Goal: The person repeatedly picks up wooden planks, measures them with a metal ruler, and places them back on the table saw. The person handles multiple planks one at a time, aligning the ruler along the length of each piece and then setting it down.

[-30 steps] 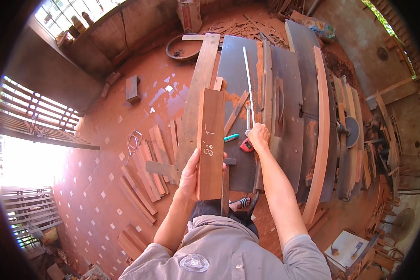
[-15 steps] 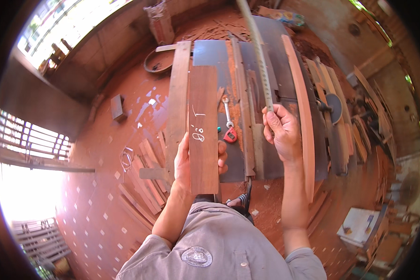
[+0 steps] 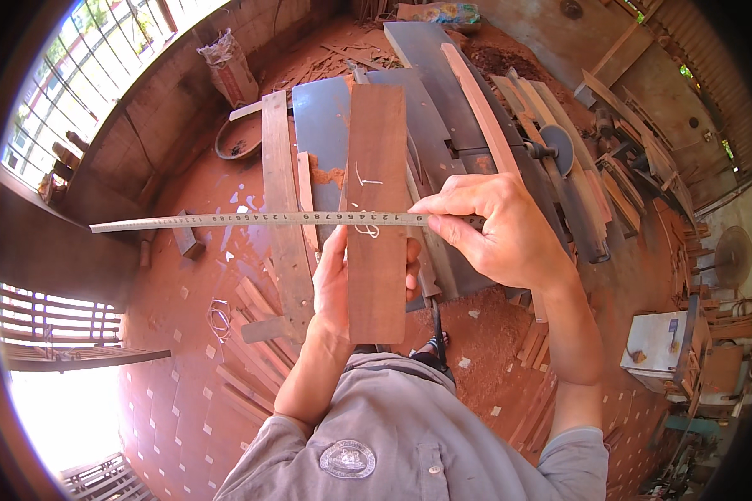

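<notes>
The grip of the left hand [image 3: 334,280] is closed around a wooden board [image 3: 377,292], the thumb along its left edge and the fingertips curling round its right edge. The right hand [image 3: 503,230] has its own grip closed too: thumb and forefinger pinch the right end of a thin ruler [image 3: 251,220].

The board is held up in front of the person's chest, its long side pointing away from the body, and in this view it covers part of the dark tabletop [image 3: 319,121]. White handwritten marks [image 3: 366,176] run along its upper face. The ruler lies crosswise over the middle of the board — its free end sticks out far to the left, past the board and above the floor [image 3: 163,401]. Whether it touches the wood, I cannot tell.

A long plank [image 3: 277,167] runs along the left side of the tabletop, and a reddish strip of wood [image 3: 479,108] along the right, with a round disc [image 3: 556,150] beyond it. Down on the floor to the left are loose wooden slats [image 3: 255,313] and a loop of wire [image 3: 220,321] — a shallow pan [image 3: 241,140] and a sack [image 3: 228,71] stand farther off.
</notes>
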